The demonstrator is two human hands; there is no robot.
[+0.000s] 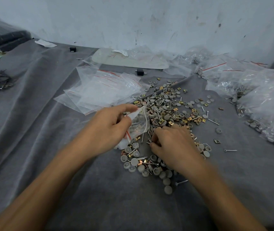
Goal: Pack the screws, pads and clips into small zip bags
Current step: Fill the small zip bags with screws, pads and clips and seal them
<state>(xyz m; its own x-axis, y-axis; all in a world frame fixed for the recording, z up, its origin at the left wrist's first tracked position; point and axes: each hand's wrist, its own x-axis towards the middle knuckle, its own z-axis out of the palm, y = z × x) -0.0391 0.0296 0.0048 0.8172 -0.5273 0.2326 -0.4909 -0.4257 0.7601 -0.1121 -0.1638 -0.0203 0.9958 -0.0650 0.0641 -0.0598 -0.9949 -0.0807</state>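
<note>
Bag (138,124): small clear zip type w/ a red strip along its edge and a few metal bits inside. It sits just above the near-left edge of the pile (166,107). Our left hand (109,129) grips it, thumb & fingers pinching the top edge. The pile on the grey counter (49,130) is mixed: round grey pads (168,189), brass clips (217,141), thin screws (230,150). Our right hand (173,142) lies palm down on the pile, fingers curled, tips among the parts; we can't tell if it holds anything. Both forearms reach in from the bottom edge. Empty bags (103,90) lie beyond the left hand, filled bags (266,110) at right.
</note>
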